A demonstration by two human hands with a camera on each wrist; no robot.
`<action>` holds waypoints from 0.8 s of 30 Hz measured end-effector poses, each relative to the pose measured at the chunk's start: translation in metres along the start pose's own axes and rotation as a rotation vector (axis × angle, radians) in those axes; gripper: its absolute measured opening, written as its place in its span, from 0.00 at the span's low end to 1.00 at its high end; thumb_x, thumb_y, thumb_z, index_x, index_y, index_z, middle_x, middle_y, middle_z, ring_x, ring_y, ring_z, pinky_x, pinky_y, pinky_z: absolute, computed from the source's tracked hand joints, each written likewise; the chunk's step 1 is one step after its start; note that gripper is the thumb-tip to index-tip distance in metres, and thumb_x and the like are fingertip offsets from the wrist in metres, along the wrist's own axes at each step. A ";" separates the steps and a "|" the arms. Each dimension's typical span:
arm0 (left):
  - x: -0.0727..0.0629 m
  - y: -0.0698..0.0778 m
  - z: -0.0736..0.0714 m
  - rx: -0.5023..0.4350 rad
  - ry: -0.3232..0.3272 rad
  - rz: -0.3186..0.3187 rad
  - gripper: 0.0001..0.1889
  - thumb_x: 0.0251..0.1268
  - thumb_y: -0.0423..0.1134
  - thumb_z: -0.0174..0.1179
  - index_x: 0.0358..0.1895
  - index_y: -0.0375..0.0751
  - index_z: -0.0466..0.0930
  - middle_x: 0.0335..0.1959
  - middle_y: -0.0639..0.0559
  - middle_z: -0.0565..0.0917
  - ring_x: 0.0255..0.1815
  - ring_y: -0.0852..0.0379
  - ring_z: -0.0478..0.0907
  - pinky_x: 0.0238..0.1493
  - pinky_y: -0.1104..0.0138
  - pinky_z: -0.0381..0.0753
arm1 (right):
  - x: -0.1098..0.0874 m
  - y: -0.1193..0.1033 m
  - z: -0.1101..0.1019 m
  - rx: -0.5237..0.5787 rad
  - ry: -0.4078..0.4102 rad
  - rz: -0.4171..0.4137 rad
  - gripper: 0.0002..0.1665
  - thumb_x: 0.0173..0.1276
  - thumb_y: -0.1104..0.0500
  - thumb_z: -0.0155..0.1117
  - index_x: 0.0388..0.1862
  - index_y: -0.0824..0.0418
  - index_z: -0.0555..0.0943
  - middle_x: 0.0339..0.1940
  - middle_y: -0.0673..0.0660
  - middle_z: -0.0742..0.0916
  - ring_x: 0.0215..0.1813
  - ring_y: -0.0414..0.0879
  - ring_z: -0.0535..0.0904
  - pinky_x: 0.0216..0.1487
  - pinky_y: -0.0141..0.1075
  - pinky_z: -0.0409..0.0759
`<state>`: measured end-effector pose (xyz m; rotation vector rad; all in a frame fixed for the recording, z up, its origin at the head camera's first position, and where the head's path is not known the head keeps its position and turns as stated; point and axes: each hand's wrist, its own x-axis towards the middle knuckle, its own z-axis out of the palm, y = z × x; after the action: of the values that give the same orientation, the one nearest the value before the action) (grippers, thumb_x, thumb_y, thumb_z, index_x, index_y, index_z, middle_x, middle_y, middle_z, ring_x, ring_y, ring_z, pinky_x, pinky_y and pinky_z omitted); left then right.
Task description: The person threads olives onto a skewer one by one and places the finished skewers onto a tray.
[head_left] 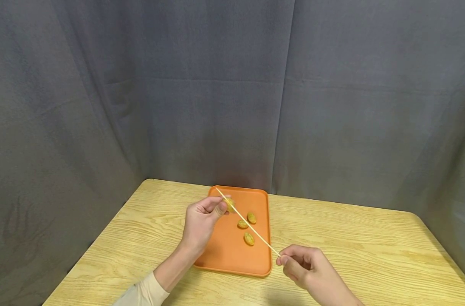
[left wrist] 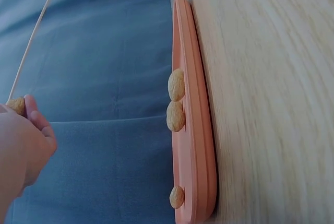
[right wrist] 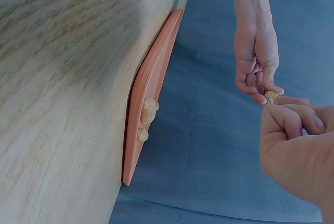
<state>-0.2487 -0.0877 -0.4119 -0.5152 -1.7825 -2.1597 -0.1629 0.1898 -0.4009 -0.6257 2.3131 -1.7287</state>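
Observation:
My left hand pinches a wrinkled golden-brown oval piece between thumb and fingers, over the far part of the orange tray. A thin wooden skewer slants across the view. Its lower right end is pinched by the thumb and fingers of my right hand, to the right of the tray's near corner. Up at the left hand, the skewer overlaps the held piece in the head view, and its pointed tip shows beyond it. In the left wrist view the skewer runs straight between both hands.
Three similar oval pieces lie on the tray: one piece towards the right rim, another piece close beside it, and a third piece nearer the front. Under the tray is a light wood-grain table. Grey curtains hang behind and at the sides.

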 end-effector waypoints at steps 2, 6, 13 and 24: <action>-0.001 0.000 0.001 -0.003 -0.011 -0.003 0.12 0.67 0.37 0.65 0.43 0.29 0.87 0.48 0.44 0.88 0.43 0.44 0.86 0.51 0.58 0.85 | 0.000 0.000 0.000 0.002 -0.002 0.009 0.10 0.78 0.61 0.60 0.40 0.67 0.82 0.18 0.48 0.70 0.20 0.37 0.62 0.20 0.29 0.61; -0.004 0.000 0.003 -0.012 -0.036 -0.005 0.13 0.67 0.37 0.66 0.44 0.28 0.87 0.50 0.42 0.87 0.43 0.43 0.86 0.53 0.57 0.84 | 0.000 0.001 0.001 0.014 -0.006 0.032 0.11 0.79 0.60 0.60 0.41 0.67 0.82 0.19 0.49 0.70 0.21 0.38 0.62 0.20 0.30 0.61; -0.008 -0.002 0.009 -0.031 -0.065 -0.021 0.11 0.68 0.34 0.66 0.44 0.26 0.86 0.47 0.42 0.88 0.39 0.51 0.86 0.58 0.56 0.81 | 0.002 0.001 0.002 0.039 -0.003 0.030 0.12 0.79 0.60 0.59 0.42 0.68 0.82 0.18 0.48 0.70 0.19 0.38 0.60 0.20 0.29 0.59; -0.015 -0.009 0.015 -0.033 -0.088 -0.037 0.10 0.68 0.34 0.66 0.44 0.28 0.86 0.47 0.41 0.88 0.43 0.49 0.86 0.59 0.56 0.81 | 0.004 0.005 0.009 0.055 0.009 0.040 0.14 0.78 0.56 0.61 0.41 0.68 0.82 0.18 0.49 0.72 0.18 0.37 0.61 0.19 0.28 0.59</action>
<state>-0.2378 -0.0712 -0.4241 -0.5981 -1.8182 -2.2271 -0.1638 0.1815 -0.4079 -0.5595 2.2590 -1.7744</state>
